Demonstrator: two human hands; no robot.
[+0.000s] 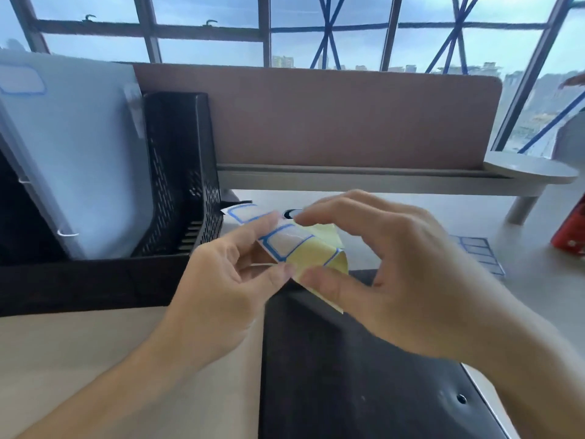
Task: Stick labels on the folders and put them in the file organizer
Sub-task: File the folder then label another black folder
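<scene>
A view from above a desk (79, 350), looking down at two bare hands that meet over its middle. Together they hold a label sheet (304, 248): a curled strip of yellow backing paper carrying white labels with blue borders. The left hand (221, 280) pinches the sheet's near left edge between thumb and fingers. The right hand (389, 274) has its thumb pressed on the sheet's lower right part, while its forefinger reaches over the top of the sheet and the other fingers are loosely spread. One label (243, 213) sticks out past the sheet's far left end, bent upward; whether it is peeled free of the backing cannot be told.

Left of the sheet stands a black mesh organizer (183, 185). A pale blue folder (82, 160) leans upright inside it, with a blue-bordered label (20, 80) already on its upper left corner. Under the sheet and toward the viewer lies a black folder (348, 375), flat on the desk. Right of the sheet, past the right hand, a second label sheet (481, 251) lies flat. A red object (573, 236) sits at the far right edge, cut off by the frame. Behind the sheet runs a brown partition (332, 122), with large windows (205, 42) above it.
</scene>
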